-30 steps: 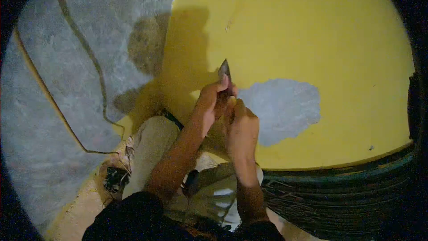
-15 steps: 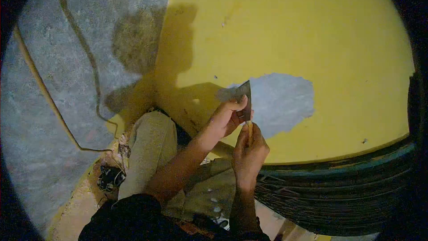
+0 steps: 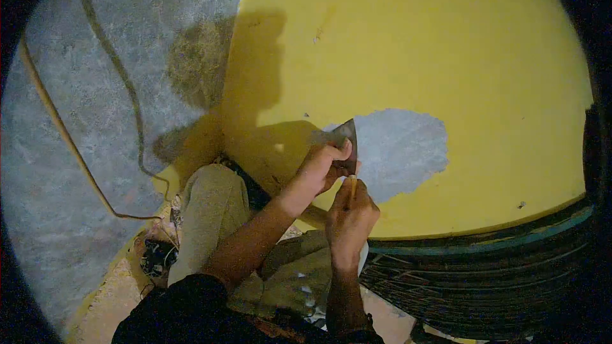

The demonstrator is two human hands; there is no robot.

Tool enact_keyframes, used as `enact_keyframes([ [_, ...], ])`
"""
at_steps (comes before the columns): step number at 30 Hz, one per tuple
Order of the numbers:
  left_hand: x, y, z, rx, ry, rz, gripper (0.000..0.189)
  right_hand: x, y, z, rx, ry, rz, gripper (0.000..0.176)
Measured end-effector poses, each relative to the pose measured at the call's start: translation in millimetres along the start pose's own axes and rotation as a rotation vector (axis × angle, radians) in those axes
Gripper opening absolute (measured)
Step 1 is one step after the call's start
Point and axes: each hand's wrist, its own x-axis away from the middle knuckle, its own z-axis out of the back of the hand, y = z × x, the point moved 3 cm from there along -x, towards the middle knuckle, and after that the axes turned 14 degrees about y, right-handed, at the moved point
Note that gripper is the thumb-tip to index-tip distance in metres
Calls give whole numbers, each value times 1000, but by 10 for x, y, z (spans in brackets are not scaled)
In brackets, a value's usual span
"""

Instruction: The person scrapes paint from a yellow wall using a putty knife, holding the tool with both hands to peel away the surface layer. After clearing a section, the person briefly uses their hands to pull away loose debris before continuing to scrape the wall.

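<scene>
A putty knife (image 3: 346,132) with a dark, flared metal blade and a pale wooden handle is held between my two hands. My right hand (image 3: 350,220) is closed round the handle, its thumb lying along the wood. Near the blade's broad end my left hand (image 3: 322,165) grips the metal, thumb on the near face and fingers behind it. Beyond the blade is a ragged grey patch (image 3: 405,153) in the yellow wall (image 3: 414,44). The left fingers are partly hidden behind the blade.
At the left a grey wall (image 3: 172,0) meets the yellow one. A brown cable (image 3: 60,124) runs down it to a dark bundle of wires (image 3: 159,256) by my knee (image 3: 213,191). A dark ribbed object (image 3: 484,280) lies at the lower right.
My right hand has shifted slightly down and left on the handle, and the blade has turned a little. My left hand still pinches the blade. The view has moved slightly.
</scene>
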Motion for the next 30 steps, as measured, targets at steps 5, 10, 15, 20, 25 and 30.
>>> enact_keyframes([
  [5, 169, 645, 61, 66, 51, -231, 24, -311, -241, -371, -147, -42, 96, 21],
  [10, 64, 620, 297, -79, 79, -243, 27, -81, -219, -527, -178, -33, 16, 21],
  [15, 192, 136, 116, 64, 127, -36, 24, 83, 18, -151, -105, -55, -128, 20],
  [20, 147, -67, 16, -110, 153, 74, 23, 126, 37, 106, -64, -15, -194, 19],
  [25, 43, -77, 73, -109, 137, 32, 31, 136, 141, -33, -71, -13, -134, 18],
  [30, 36, 35, 0, -66, 93, -68, 22, 26, 86, -41, -96, 3, -80, 19],
])
